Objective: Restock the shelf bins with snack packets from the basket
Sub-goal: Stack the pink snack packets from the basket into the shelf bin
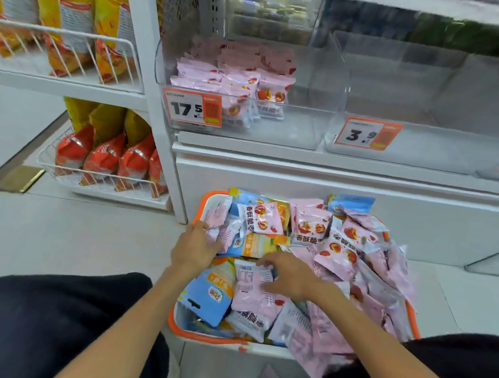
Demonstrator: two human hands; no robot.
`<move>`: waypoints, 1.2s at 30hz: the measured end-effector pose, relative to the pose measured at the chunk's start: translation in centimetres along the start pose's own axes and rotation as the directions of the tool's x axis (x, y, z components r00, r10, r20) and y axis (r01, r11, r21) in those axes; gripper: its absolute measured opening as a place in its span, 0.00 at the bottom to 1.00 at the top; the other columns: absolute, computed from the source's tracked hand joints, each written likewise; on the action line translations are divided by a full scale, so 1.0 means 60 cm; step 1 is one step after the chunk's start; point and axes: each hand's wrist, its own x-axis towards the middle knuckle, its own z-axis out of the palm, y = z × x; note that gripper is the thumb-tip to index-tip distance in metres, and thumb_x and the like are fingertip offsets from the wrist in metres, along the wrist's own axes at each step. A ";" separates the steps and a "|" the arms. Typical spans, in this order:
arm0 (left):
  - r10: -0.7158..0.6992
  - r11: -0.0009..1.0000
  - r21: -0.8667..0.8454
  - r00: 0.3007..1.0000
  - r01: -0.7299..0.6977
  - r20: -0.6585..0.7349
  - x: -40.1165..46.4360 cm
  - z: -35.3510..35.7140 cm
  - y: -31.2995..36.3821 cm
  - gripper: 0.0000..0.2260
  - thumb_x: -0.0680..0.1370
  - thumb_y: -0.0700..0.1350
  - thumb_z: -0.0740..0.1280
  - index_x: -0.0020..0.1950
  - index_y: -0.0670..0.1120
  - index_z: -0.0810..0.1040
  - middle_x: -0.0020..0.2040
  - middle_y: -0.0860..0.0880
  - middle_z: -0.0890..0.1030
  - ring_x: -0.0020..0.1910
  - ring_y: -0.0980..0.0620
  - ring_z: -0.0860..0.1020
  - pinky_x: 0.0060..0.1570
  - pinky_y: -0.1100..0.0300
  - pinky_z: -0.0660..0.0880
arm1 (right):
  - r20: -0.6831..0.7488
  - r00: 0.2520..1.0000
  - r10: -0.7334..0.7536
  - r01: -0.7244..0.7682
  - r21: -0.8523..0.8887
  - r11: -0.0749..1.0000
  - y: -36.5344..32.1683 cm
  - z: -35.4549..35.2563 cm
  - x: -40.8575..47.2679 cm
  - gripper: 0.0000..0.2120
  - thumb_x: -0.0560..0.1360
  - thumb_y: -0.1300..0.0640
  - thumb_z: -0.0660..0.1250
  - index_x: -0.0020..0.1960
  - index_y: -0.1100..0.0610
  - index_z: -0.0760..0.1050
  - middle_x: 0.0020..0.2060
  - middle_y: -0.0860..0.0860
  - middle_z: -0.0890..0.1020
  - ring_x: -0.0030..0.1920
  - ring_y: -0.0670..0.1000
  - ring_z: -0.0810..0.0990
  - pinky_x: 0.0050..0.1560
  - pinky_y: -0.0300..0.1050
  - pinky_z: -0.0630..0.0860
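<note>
The left hand [194, 248] grips pink snack packets [221, 230] at the left side of the basket [177, 326]. The right hand [291, 277] rests, fingers spread and relaxed, on a pink packet [254, 299] in the basket. Above, the clear shelf bin [309, 125] marked 17.5 holds pink packets.

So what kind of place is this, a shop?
Most likely a small shop's snack aisle: clear shelf bins with orange price tags, wire racks of bagged snacks, and a basket of snack packets on the floor.
</note>
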 end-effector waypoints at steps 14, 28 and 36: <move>0.094 0.973 -0.221 0.991 -0.071 0.096 -0.015 0.001 0.048 0.14 0.80 0.52 0.61 0.59 0.45 0.76 0.61 0.40 0.77 0.55 0.43 0.76 0.58 0.50 0.72 | 0.124 0.990 0.071 -0.143 0.861 0.488 0.012 -0.059 -0.004 0.07 0.78 0.60 0.61 0.53 0.61 0.75 0.48 0.55 0.81 0.40 0.48 0.82 0.42 0.39 0.78; 0.000 0.780 -0.588 0.940 0.213 0.341 0.019 -0.016 0.059 0.11 0.67 0.41 0.76 0.47 0.50 0.81 0.41 0.54 0.83 0.41 0.55 0.82 0.40 0.59 0.79 | -0.208 0.891 0.404 -0.198 0.622 0.757 -0.012 -0.087 0.079 0.14 0.80 0.57 0.57 0.55 0.66 0.76 0.57 0.61 0.78 0.57 0.60 0.76 0.60 0.53 0.72; -0.238 0.632 -0.694 0.939 0.344 0.248 0.024 -0.049 0.038 0.15 0.64 0.38 0.78 0.47 0.42 0.77 0.47 0.43 0.83 0.41 0.51 0.81 0.33 0.58 0.80 | -0.320 0.836 0.446 -0.424 0.139 0.895 -0.007 -0.049 0.171 0.36 0.75 0.46 0.66 0.74 0.62 0.55 0.71 0.59 0.64 0.72 0.59 0.62 0.70 0.52 0.61</move>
